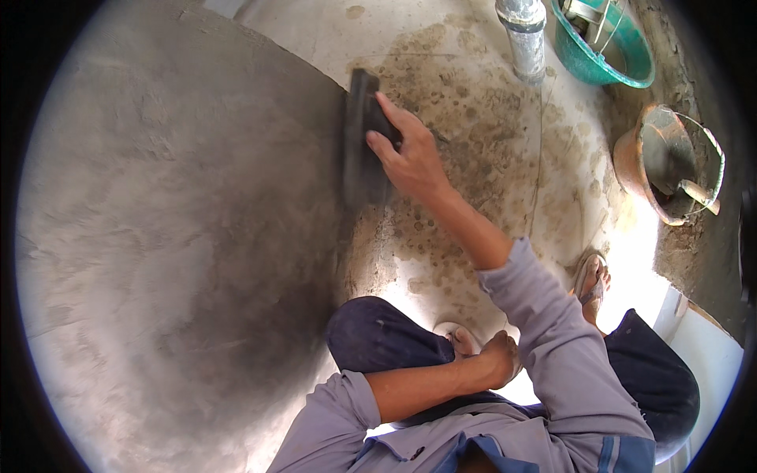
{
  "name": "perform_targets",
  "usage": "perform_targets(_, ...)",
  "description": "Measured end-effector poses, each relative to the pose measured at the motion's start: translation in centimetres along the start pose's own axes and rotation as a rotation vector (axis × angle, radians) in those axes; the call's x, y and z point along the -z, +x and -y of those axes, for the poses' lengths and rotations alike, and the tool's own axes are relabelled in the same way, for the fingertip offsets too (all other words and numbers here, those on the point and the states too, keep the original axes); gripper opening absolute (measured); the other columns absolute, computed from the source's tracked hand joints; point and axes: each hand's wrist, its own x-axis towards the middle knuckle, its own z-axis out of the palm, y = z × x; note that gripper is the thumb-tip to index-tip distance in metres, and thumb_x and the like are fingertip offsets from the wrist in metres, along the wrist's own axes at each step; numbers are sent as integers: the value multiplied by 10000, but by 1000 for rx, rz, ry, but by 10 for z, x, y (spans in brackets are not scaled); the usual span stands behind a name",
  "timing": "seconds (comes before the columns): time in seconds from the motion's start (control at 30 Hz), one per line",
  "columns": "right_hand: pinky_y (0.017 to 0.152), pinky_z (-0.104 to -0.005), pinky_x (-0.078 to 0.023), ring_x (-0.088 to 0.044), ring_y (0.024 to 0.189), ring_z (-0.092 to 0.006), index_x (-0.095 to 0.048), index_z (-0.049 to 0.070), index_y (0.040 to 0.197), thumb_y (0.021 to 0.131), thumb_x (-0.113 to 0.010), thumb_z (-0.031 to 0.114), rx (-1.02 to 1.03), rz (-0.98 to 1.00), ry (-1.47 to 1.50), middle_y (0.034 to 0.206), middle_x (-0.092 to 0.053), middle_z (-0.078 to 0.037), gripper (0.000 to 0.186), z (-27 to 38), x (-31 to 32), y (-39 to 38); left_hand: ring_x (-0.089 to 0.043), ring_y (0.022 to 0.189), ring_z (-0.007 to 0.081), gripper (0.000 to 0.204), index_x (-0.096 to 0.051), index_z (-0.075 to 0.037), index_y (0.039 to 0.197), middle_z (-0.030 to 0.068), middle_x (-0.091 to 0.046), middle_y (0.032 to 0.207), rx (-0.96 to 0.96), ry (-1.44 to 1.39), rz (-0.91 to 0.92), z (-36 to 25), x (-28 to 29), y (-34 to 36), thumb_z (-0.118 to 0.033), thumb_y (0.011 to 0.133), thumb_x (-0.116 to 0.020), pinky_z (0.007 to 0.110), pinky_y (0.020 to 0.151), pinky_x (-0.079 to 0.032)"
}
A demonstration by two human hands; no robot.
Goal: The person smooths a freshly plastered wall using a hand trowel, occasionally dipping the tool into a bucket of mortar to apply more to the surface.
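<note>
A: There's your right hand (410,154), gripping the dark float (357,154) at the right-hand border of the grey plaster (197,158)!

B: And your left hand (501,359)?

A: Low between your knees, loosely curled by the look of it; I can't tell whether it holds anything.

B: The float's blurred, so go by feel here: I'd press evenly, leading edge barely lifted so it doesn't dig in.

A: Careful at that border! Too much weight could drag or crumble it; ease off wherever the float overhangs.

B: Light and dark patches across the plaster, too. Long overlapping passes should suit those better than short jabs.

A: And the rusty-orange bucket (630,162) sits off to your right, well apart from the float.
</note>
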Motion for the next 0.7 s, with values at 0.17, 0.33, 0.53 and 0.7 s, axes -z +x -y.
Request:
perform_targets(0.17,920,-433,-470,-595,980,-382,-508,20,1448,878,-675,99,22,214,-102,1027,-601,-231,599,-13,0,-44,-695,1033,241,214,-792,-154,1024,49,-754,1122,-14,109,285,-9,30,11,-192,847,-678,400,826,-499)
perform_targets(0.33,953,-437,-459,-593,1036,-380,-505,52,1467,880,-673,98,-183,343,-109,1083,-619,-216,612,-42,30,-110,-686,857,213,115,-763,-132,839,80,-732,868,3,140,184,-16,66,-15,-185,807,-666,351,769,-493)
perform_targets(0.53,950,-412,-466,-602,1030,-383,-515,40,1453,883,-680,107,-119,31,-30,1100,-623,-226,597,-38,3,-9,-696,990,230,168,-779,-152,958,62,-756,1074,52,162,413,-20,71,-4,-177,856,-649,389,868,-502)
perform_targets(0.7,980,-421,-465,-596,1045,-389,-501,57,1472,859,-686,73,-39,336,-61,1110,-619,-233,641,-28,1,-91,-688,914,219,168,-756,-112,928,93,-748,1002,68,90,374,-17,72,-6,-188,856,-624,379,858,-505)
